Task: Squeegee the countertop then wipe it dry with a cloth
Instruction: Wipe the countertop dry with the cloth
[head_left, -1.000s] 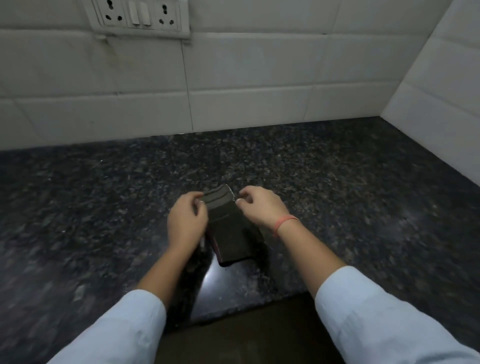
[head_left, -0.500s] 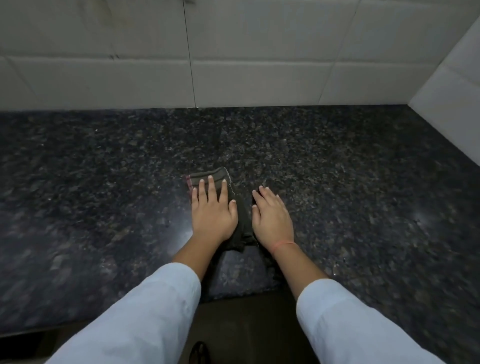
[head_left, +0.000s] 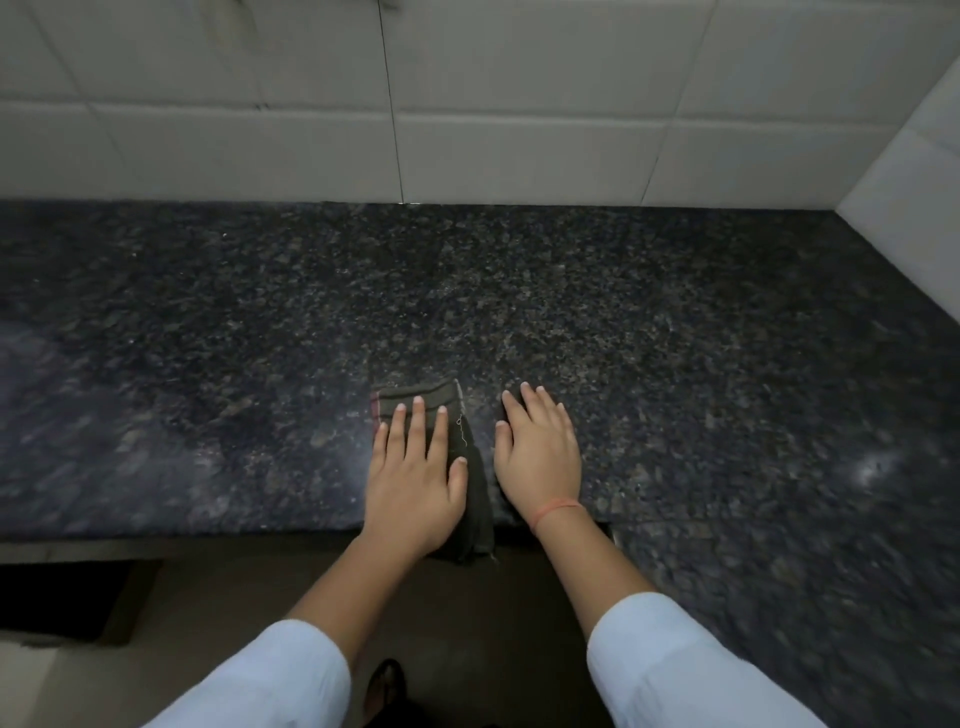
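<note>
Fingers (head_left: 415, 423) spread flat, a person's left hand (head_left: 413, 475) presses one dark folded cloth (head_left: 475, 483) onto the speckled black countertop (head_left: 675, 338), near its front edge. Beside it the right hand (head_left: 540, 457), wearing one red wrist thread (head_left: 558, 506), also lies open on the stone, its inner edge just at the cloth. Two pale sleeves (head_left: 670, 660) frame the scene below white wall tiles (head_left: 519, 98).

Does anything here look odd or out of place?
Only a little. The dark cloth under the left hand hangs past the counter edge, with a loose thread on it. The right hand lies flat beside it. Nothing looks spilled or broken.
</note>
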